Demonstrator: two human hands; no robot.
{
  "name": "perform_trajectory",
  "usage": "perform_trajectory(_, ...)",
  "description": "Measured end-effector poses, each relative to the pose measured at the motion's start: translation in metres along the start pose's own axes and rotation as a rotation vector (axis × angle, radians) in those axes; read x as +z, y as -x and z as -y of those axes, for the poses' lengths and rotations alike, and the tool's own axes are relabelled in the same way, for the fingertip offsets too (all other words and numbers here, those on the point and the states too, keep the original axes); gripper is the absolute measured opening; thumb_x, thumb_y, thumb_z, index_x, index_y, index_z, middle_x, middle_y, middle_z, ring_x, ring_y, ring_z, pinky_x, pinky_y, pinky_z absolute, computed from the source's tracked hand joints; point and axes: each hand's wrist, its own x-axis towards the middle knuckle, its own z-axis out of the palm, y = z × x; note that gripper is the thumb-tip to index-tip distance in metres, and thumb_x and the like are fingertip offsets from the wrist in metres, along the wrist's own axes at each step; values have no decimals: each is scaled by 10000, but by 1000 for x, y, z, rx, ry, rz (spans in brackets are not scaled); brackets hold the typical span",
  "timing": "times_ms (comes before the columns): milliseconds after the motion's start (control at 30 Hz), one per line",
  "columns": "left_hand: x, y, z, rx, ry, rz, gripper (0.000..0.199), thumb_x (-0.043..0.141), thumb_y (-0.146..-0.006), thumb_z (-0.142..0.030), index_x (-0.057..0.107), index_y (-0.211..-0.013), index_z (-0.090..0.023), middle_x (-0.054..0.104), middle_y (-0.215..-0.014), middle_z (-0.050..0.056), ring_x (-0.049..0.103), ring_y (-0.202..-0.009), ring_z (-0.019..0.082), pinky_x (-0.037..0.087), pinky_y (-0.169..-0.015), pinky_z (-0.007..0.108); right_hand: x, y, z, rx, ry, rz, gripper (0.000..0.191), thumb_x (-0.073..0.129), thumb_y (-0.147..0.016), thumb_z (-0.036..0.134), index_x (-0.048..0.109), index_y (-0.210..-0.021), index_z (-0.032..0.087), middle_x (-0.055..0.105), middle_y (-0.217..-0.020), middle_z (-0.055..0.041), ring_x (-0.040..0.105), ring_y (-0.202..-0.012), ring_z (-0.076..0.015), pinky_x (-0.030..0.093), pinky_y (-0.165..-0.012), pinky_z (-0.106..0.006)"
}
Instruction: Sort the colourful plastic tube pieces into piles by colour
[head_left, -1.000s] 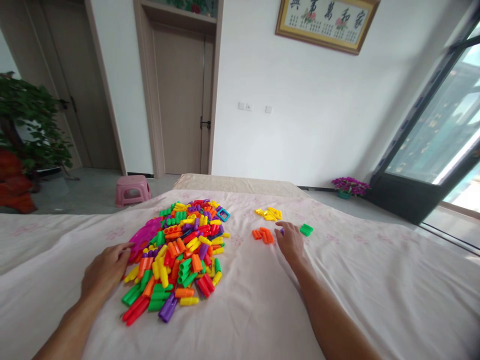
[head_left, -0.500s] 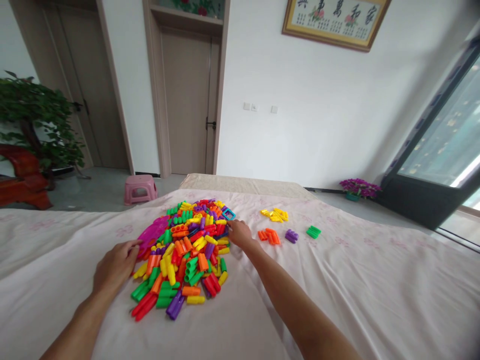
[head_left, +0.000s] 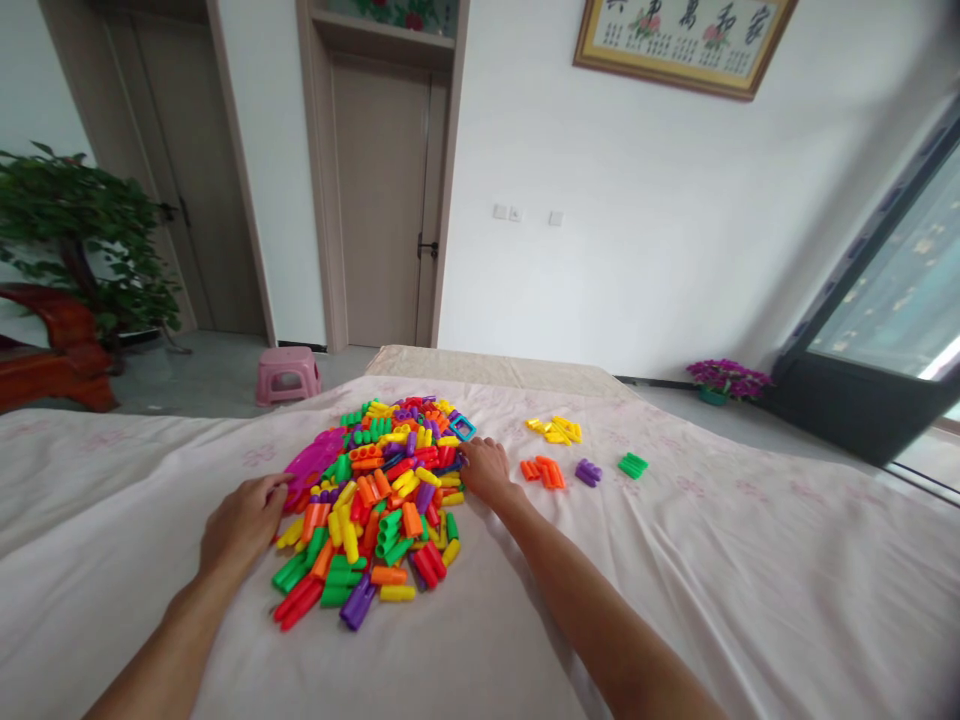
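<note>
A heap of coloured plastic building blocks [head_left: 375, 500], made of joined tubes in red, yellow, green, orange and purple, lies on the cloth between my hands. At its left edge, my left hand [head_left: 244, 520] has its fingers loosely stretched out, the tips touching or right beside a flat magenta plastic piece [head_left: 315, 460]. On the right edge of the heap, my right hand [head_left: 486, 470] has bent fingers drawn together against the blocks. Its fingertips are partly hidden, so whatever lies in them cannot be made out. A blue square frame [head_left: 463, 428] lies just beyond that hand.
Right of the heap lie small separate groups of yellow blocks [head_left: 555, 430], orange blocks [head_left: 544, 472], a purple block [head_left: 588, 472] and a green block [head_left: 633, 464]. A wrinkled pale cloth [head_left: 712, 580] covers the surface. Beyond it stands a pink stool [head_left: 288, 375].
The whole view has shifted slightly, so everything sits a little further right. Both hands stay at the edges of the heap; the right hand's fingers look slightly more bent.
</note>
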Motion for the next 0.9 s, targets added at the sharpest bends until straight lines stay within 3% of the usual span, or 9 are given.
perform_trajectory(133,-1,1,-1,-4,-3,12,538,285,-973,-426,708,-1235,-223,667,-1326,121,611,-1209,317,476,-948,421,-3,6,-8,-2,-57,-51,309,454,-994,244,726,-1137,272,732,-1110,-64,626,-1072,-216,388,-874,-310)
perform_trajectory(233,-2,1,-1,-14,-9,24,552,266,-981,-441,700,-1246,-226,659,-1332,123,605,-1214,319,473,-940,421,-13,16,-29,60,-142,-126,308,452,-1026,309,709,-1190,267,728,-1140,-58,637,-1074,-202,403,-884,-287)
perform_trajectory(467,0,0,3,5,-18,11,521,301,-983,-452,715,-1223,-248,668,-1320,121,627,-1179,318,488,-889,413,-33,49,-127,301,-174,-345,325,465,-1001,304,727,-1178,229,730,-1180,-67,634,-1086,-223,432,-937,-312)
perform_trajectory(667,0,-1,4,5,-11,10,507,312,-984,-439,714,-1219,-240,670,-1315,131,628,-1166,316,489,-890,416,-17,75,-204,571,-146,-395,398,444,-963,300,721,-1235,208,728,-1195,-97,623,-1143,-253,447,-959,-351)
perform_trajectory(767,0,-1,4,10,-10,15,524,307,-980,-441,718,-1223,-224,676,-1297,148,630,-1162,324,495,-896,423,-4,78,-218,573,-214,-330,426,419,-949,256,721,-1243,186,727,-1224,-102,640,-1153,-247,463,-961,-342)
perform_trajectory(900,1,-2,6,10,-10,10,521,323,-973,-447,717,-1232,-225,677,-1297,148,636,-1146,328,500,-880,421,5,78,-220,541,-260,-340,447,395,-952,248,710,-1257,161,719,-1249,-107,641,-1168,-247,460,-991,-339)
